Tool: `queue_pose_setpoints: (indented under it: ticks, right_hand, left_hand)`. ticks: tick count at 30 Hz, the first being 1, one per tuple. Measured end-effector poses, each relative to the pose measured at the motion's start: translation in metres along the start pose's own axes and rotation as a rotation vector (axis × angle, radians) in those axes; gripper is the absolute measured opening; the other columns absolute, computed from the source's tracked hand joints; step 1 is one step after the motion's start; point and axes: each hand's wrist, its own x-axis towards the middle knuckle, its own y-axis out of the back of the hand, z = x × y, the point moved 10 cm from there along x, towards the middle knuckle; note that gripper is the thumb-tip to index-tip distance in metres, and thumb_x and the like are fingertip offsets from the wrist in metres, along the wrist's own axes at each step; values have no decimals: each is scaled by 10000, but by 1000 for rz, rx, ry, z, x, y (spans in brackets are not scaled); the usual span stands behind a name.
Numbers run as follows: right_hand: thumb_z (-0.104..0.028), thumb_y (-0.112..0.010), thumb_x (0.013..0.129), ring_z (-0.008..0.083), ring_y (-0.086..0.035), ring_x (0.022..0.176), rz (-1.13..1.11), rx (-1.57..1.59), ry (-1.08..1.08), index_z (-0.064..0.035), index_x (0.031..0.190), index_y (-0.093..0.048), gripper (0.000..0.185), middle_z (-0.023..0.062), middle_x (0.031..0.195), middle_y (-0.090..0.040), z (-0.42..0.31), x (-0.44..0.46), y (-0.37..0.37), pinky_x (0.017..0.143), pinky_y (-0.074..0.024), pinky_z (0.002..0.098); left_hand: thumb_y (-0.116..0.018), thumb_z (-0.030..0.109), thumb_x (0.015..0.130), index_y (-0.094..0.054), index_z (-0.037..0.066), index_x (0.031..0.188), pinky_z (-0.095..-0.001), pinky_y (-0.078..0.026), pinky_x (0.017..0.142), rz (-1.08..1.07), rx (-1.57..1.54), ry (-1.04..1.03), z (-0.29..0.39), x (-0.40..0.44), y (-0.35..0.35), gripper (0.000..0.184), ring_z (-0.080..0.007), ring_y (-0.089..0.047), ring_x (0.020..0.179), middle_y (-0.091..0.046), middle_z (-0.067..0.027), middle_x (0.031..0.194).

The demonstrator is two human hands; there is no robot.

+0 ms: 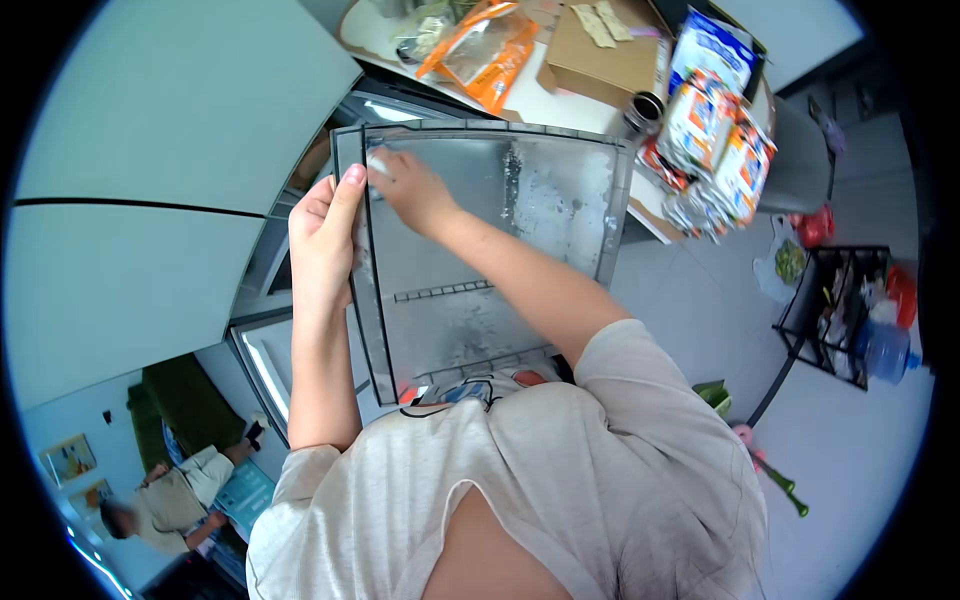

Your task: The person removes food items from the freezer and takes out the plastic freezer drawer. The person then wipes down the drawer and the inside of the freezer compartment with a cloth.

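A clear grey plastic drawer (440, 235) is held up in front of my chest, with whitish specks and dark smudges on its inner surface. The thumb of my left hand (325, 235) lies over its left rim while the fingers curl round the outside. Inside the drawer, near the upper left corner, my right hand (412, 192) presses a small white wad (380, 166) that looks like tissue or a wipe. Motion blurs those fingers slightly, and most of the wad is hidden under them.
Beyond the drawer, a white table (575, 112) bears an orange bag (490, 55), a cardboard box (610, 65), a dark jar (643, 112) and several snack packs (705, 130). Pale cabinets (150, 120) stand left. A black rack (840, 310) is at right; another person (175, 500) is lower left.
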Motion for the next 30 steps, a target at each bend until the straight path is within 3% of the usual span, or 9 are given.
queue_pose_setpoints:
  ticks: [2, 7, 10, 16, 20, 23, 26, 29, 30]
  right_hand:
    - [-25, -542, 754, 329, -507, 1048, 17, -125, -103, -91, 1144, -565, 397, 141, 1197, -495, 25, -24, 39, 808, -514, 406]
    - [-62, -574, 750, 318, -551, 923, -93, -437, -502, -82, 1073, -590, 324, 133, 1092, -525, 105, -121, 120, 699, -542, 412]
    - [-28, -560, 753, 330, -521, 971, 211, -245, -360, -77, 1061, -592, 313, 141, 1085, -522, 48, -126, 185, 789, -516, 424]
    - [-47, -622, 716, 325, -463, 1068, 447, -290, -211, -112, 1139, -552, 434, 98, 1162, -488, 20, -108, 225, 903, -466, 406]
    - [-3, -587, 725, 336, -442, 1116, -199, -138, -294, -101, 1210, -505, 502, 88, 1220, -487, 27, -144, 189, 905, -458, 426]
    - [-37, -595, 739, 331, -443, 1098, 34, -224, -233, -124, 1236, -508, 513, 67, 1187, -492, 26, -154, 227, 894, -475, 393]
    - [-65, -589, 756, 305, -464, 1079, 641, -506, -376, -105, 1219, -529, 469, 66, 1152, -527, 24, -130, 315, 871, -480, 385]
    - [-94, -548, 806, 299, -480, 1058, 488, -546, -415, -87, 1186, -547, 380, 69, 1106, -556, 43, -137, 275, 857, -476, 389]
    - [-103, -513, 828, 287, -499, 1032, 244, -543, -433, -96, 1150, -559, 326, 56, 1079, -571, 46, -139, 246, 846, -476, 386]
  left_hand:
    - [-611, 296, 916, -524, 118, 680, -180, -192, 455, -36, 39, -67, 0, -8, -10, 308, 11, -279, 496, -409, 111, 579]
    - [-598, 323, 919, -554, 112, 713, -184, -181, 421, -72, 49, -64, 9, -40, -50, 298, 11, -283, 458, -423, 110, 567]
    - [-580, 340, 926, -578, 100, 738, -182, -183, 404, -190, 21, -89, 20, -60, -90, 304, 11, -293, 433, -435, 106, 555]
    - [-550, 290, 950, -590, 74, 789, -156, -241, 447, -511, -58, -167, 59, -109, -168, 272, 26, -365, 502, -502, 103, 621]
    - [-579, 274, 930, -615, 38, 874, -171, -351, 539, -671, -30, -176, 74, -114, -190, 245, -1, -463, 594, -585, 50, 727]
    - [-634, 216, 889, -624, 13, 929, -175, -377, 584, -754, -81, -201, 88, -124, -206, 207, -18, -501, 645, -614, 22, 778]
    - [-694, 117, 825, -624, -8, 942, -171, -381, 607, -869, -87, -233, 91, -128, -222, 184, -23, -524, 684, -633, -1, 811]
    - [-692, 131, 830, -623, -6, 928, -173, -371, 573, -957, -91, -282, 103, -126, -237, 181, -25, -518, 664, -629, -3, 795]
    - [-691, 137, 833, -620, -10, 927, -174, -400, 583, -1011, -87, -230, 103, -122, -241, 188, -34, -540, 675, -640, -17, 808]
